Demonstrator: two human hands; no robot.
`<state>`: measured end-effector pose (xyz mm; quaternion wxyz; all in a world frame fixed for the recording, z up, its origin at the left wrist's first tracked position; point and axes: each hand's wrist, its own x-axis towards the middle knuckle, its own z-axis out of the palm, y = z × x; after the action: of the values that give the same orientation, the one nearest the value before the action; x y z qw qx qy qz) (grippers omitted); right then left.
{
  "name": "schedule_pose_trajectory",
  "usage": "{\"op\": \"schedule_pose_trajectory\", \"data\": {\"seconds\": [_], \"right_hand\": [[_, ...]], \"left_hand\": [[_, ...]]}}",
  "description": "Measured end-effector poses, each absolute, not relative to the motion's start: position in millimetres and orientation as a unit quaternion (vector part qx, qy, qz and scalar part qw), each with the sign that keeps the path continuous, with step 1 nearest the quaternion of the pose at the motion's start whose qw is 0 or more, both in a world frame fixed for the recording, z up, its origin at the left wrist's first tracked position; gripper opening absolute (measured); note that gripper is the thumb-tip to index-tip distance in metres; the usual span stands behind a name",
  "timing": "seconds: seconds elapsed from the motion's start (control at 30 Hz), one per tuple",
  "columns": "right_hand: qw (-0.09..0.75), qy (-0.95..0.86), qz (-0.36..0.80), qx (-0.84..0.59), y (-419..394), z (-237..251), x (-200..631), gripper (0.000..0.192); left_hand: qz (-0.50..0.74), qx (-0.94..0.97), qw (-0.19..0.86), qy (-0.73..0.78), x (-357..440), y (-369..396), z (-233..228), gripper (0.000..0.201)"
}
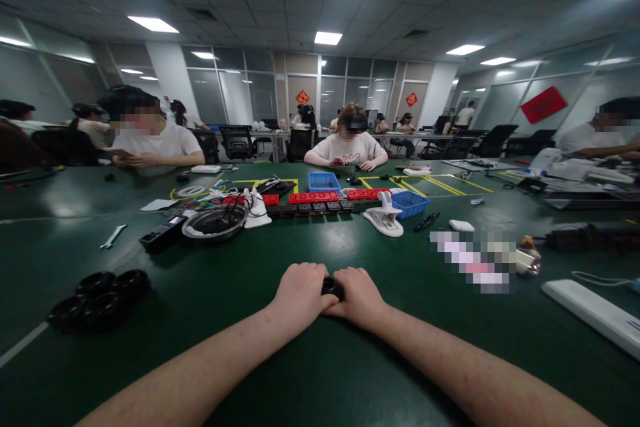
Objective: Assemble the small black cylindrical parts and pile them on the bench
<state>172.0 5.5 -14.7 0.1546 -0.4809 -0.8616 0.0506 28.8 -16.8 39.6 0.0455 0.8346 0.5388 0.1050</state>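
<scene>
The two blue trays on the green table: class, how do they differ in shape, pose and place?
The far blue tray sits square and level beyond the red strips; the near blue tray sits turned at an angle, right of the white clamp. The far one shows a rectangular rim, the near one a skewed outline. Both are blue, open-topped and shallow.

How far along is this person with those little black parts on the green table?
Done: nothing visibly finished lies apart on the table. In hand: the left hand and right hand close together around one small black part. Left: a cluster of black round parts lies untouched to the left.
</scene>
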Motion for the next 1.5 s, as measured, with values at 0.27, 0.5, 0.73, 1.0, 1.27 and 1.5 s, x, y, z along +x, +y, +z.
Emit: {"op": "schedule_pose_trajectory", "data": {"seconds": [0.27,0.5,0.73,1.0,1.27,1.5], "right_hand": [[0.159,-0.903,0.253,-0.310,23.1,-6.6,189.8,0.049],[0.137,-0.904,0.314,-0.254,29.6,0.0,195.9,0.038],[0.170,-0.891,0.271,-0.323,26.5,-11.6,192.4,0.037],[0.194,-0.874,0.140,-0.422,11.5,-20.9,178.4,0.042],[0.185,-0.891,0.149,-0.388,12.0,-12.4,181.8,0.051],[0.149,-0.908,0.272,-0.281,26.0,-3.9,193.3,0.029]], "left_hand": [[0.127,0.895,0.191,0.383,4.6,2.6,36.6,0.038],[0.116,0.902,0.200,0.364,3.9,2.6,40.3,0.039],[0.112,0.895,0.185,0.390,6.7,0.0,41.7,0.036],[0.102,0.840,0.093,0.525,21.0,-12.2,36.5,0.031],[0.113,0.871,0.123,0.462,12.9,-6.0,39.8,0.030],[0.098,0.894,0.170,0.402,3.8,-1.2,43.6,0.037]]}}
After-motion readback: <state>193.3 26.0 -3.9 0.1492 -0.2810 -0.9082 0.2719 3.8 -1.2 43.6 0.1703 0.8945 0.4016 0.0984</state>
